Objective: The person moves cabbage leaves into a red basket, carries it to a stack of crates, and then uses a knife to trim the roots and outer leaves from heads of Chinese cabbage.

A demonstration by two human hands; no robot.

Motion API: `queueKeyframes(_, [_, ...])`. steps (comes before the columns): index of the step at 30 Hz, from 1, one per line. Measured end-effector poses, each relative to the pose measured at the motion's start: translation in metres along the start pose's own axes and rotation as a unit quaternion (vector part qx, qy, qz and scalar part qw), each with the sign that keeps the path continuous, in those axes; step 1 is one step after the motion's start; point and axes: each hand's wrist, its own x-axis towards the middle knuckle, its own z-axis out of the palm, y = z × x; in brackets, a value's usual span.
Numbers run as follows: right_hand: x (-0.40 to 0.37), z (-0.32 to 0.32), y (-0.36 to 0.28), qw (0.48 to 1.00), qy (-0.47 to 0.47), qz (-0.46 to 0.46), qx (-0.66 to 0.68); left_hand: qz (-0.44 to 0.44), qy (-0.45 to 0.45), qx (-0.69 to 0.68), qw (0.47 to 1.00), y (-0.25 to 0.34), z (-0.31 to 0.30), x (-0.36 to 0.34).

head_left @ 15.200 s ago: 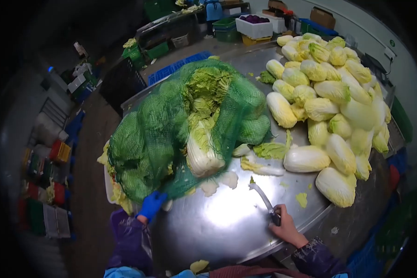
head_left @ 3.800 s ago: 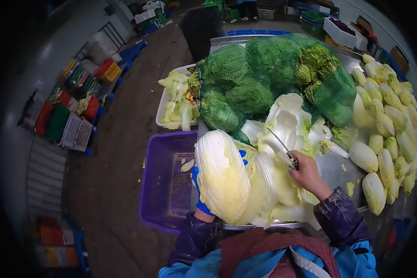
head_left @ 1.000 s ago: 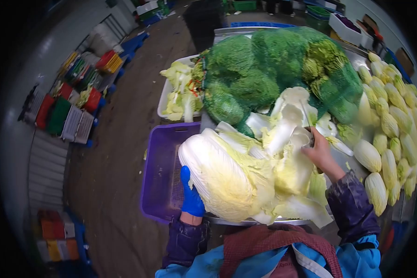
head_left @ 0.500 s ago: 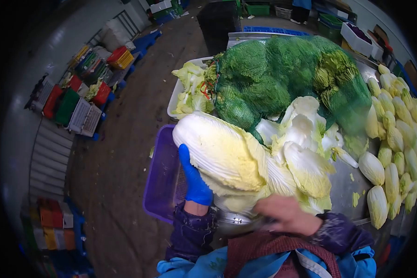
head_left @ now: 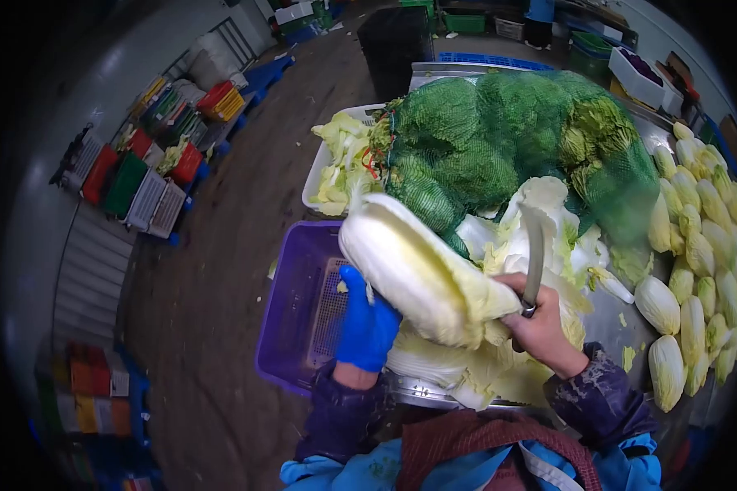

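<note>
My left hand (head_left: 366, 326), in a blue glove, holds a napa cabbage (head_left: 401, 258) from its left underside, near the thick white base. The cabbage is tilted, its yellow leafy end toward my right hand (head_left: 549, 329). That bare hand grips a knife (head_left: 535, 254) with a curved blade pointing up, and its fingers touch the leafy end. Loose outer cabbage leaves (head_left: 434, 356) lie under the held cabbage. More white leaves (head_left: 540, 204) rest beyond it, against a green mesh bag (head_left: 475, 147) full of cabbages.
A purple basket (head_left: 272, 327) stands left of the metal table (head_left: 610, 315). Behind it, a white basket (head_left: 313, 182) holds leaf scraps. Several trimmed cabbages (head_left: 692, 245) are piled at the right. Stacked crates (head_left: 151, 192) line the far left wall, and a person (head_left: 539, 20) stands at the back.
The cabbage has turned and shifted right, with outer leaves now off it and below. My right hand has risen to its leafy end, and the knife now shows clearly.
</note>
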Motion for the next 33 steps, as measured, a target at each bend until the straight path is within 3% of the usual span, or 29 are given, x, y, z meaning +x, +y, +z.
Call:
queueKeyframes(2, [-0.004, 0.000, 0.010, 0.995, 0.046, 0.062, -0.067, -0.002, 0.004, -0.020, 1.000, -0.012, -0.011, 0.006])
queueKeyframes(3, [0.001, -0.004, 0.007, 0.990, 0.104, 0.051, -0.084, -0.013, 0.006, -0.036, 0.999, -0.019, -0.021, 0.010])
queueKeyframes(4, [0.006, -0.014, 0.015, 0.975, 0.151, 0.126, -0.102, -0.020, 0.012, -0.034, 0.999, -0.026, -0.036, 0.010])
queueKeyframes(6, [0.022, -0.042, 0.023, 0.947, 0.173, 0.227, -0.145, -0.059, -0.013, -0.124, 0.990, -0.034, -0.055, 0.011])
queueKeyframes(7, [0.023, -0.041, 0.020, 0.947, 0.173, 0.227, -0.145, -0.059, -0.013, -0.124, 0.990, -0.034, -0.053, 0.011])
queueKeyframes(8, [0.024, -0.040, 0.014, 0.935, 0.190, 0.067, -0.292, -0.072, -0.082, -0.149, 0.983, -0.032, -0.043, 0.008])
queueKeyframes(9, [0.024, -0.038, 0.009, 0.879, 0.197, -0.093, -0.425, -0.086, -0.149, -0.173, 0.970, -0.032, -0.032, 0.004])
queueKeyframes(10, [0.021, -0.031, 0.002, 0.879, 0.196, -0.091, -0.425, -0.101, -0.214, -0.195, 0.952, -0.035, -0.027, 0.000])
queueKeyframes(12, [0.017, -0.005, -0.012, 0.942, 0.020, -0.041, -0.332, -0.102, -0.188, -0.204, 0.955, -0.047, -0.032, 0.001])
queueKeyframes(14, [0.020, 0.015, -0.019, 0.972, -0.086, 0.087, -0.200, -0.089, -0.162, -0.216, 0.959, -0.055, -0.038, 0.000])
queueKeyframes(15, [0.021, 0.018, -0.018, 0.971, -0.099, 0.118, -0.186, -0.078, -0.072, -0.103, 0.989, -0.055, -0.037, -0.002])
queueKeyframes(18, [0.021, 0.010, 0.003, 0.973, -0.123, 0.166, -0.101, -0.163, -0.043, 0.007, 0.986, -0.044, -0.024, -0.012])
queueKeyframes(20, [0.015, 0.009, 0.012, 0.971, -0.123, 0.188, -0.088, -0.195, -0.043, 0.008, 0.980, -0.040, -0.029, -0.015])
queueKeyframes(22, [0.007, 0.011, 0.019, 0.967, -0.127, 0.192, -0.114, -0.098, -0.104, 0.171, 0.975, -0.039, -0.027, -0.021])
queueKeyframes(24, [0.001, 0.012, 0.027, 0.964, -0.143, 0.188, -0.125, -0.116, -0.093, 0.157, 0.976, -0.039, -0.021, -0.020])
queueKeyframes(26, [-0.005, 0.016, 0.034, 0.970, -0.104, 0.146, -0.163, -0.048, -0.119, 0.280, 0.951, -0.043, -0.020, -0.022])
queueKeyframes(31, [-0.006, 0.018, 0.017, 0.974, -0.077, 0.176, -0.121, -0.066, -0.118, 0.272, 0.953, -0.038, -0.019, -0.027])
queueKeyframes(33, [-0.003, 0.016, 0.017, 0.969, -0.008, 0.241, -0.046, -0.075, -0.123, 0.270, 0.952, -0.031, -0.014, -0.030])
